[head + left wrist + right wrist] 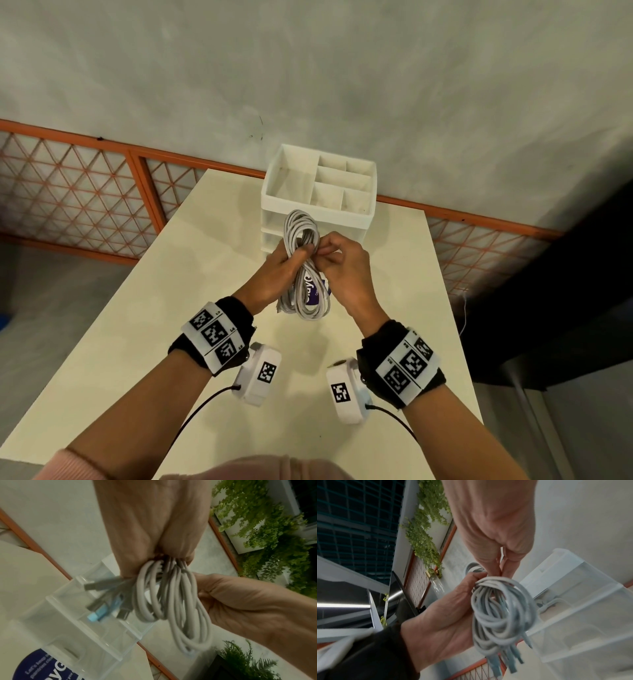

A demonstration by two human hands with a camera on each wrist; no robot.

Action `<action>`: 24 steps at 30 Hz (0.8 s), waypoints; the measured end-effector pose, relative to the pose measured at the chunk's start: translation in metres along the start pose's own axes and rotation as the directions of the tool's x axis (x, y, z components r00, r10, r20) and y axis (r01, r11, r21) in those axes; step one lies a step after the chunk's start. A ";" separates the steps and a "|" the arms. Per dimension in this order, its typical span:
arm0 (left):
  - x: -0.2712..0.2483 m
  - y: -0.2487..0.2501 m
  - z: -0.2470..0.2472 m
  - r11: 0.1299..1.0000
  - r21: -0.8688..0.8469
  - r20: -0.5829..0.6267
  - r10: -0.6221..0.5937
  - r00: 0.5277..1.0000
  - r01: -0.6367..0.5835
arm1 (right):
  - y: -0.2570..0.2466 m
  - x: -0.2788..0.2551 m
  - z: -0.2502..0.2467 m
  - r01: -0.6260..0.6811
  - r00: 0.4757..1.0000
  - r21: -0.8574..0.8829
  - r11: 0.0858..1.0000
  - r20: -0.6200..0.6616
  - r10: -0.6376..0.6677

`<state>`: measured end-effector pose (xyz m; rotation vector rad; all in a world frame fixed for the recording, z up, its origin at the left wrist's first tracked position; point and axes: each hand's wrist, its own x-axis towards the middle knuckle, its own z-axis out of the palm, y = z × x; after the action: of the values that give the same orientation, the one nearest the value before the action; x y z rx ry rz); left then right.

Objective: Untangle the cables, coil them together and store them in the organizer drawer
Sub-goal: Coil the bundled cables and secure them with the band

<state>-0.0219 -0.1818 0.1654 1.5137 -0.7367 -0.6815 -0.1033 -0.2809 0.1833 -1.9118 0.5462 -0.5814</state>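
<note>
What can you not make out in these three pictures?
- Drawers, head view: fronts hidden behind cables and hands; open or closed unclear.
- Purple label, head view: text covered by cables.
- Plugs, left wrist view: blurred, type unclear.
- Right hand, all views: what its fingertips pinch is hidden by cables.

Table point(144, 342): cream top, rectangular, far edge next to an orange-framed mesh railing. Organizer point(318, 192) stands on the table at the far edge, near centre; white, open compartments on top, drawers stacked below. A purple-and-white printed item point(313, 291) shows near the organizer's foot, mostly hidden; cannot tell whether it lies on the table.
</note>
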 end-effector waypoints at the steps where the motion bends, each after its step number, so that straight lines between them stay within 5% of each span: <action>1: 0.001 0.001 -0.001 0.999 0.034 -0.025 -0.002 1.000 0.003 | -0.001 0.001 0.000 -0.008 1.000 -0.002 1.000 -0.001 0.008; 6: 0.002 0.001 -0.010 0.939 0.314 -0.074 -0.122 0.990 0.139 | -0.004 0.004 -0.003 -0.017 0.998 -0.033 0.999 0.062 0.019; 9: -0.002 -0.004 -0.012 0.983 0.168 0.077 -0.090 0.993 0.076 | -0.005 0.005 -0.006 0.021 0.997 -0.094 0.995 0.080 -0.013; 17: -0.012 -0.007 -0.008 0.997 -0.075 0.075 -0.008 0.997 0.014 | 0.005 0.003 -0.010 0.034 0.980 -0.221 0.975 0.196 0.010; 21: -0.010 -0.006 -0.002 0.971 -0.236 0.039 -0.041 0.998 0.049 | 0.007 -0.004 -0.012 -0.116 0.966 0.001 0.993 0.231 0.113; 24: -0.011 0.003 0.000 0.926 -0.370 0.068 -0.050 0.996 0.072 | 0.009 -0.009 -0.009 -0.267 0.898 0.117 0.956 0.390 0.203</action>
<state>-0.0288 -0.1737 0.1681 1.1743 -0.5657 -0.8629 -0.1169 -0.2851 0.1766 -1.7059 0.4549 -0.0926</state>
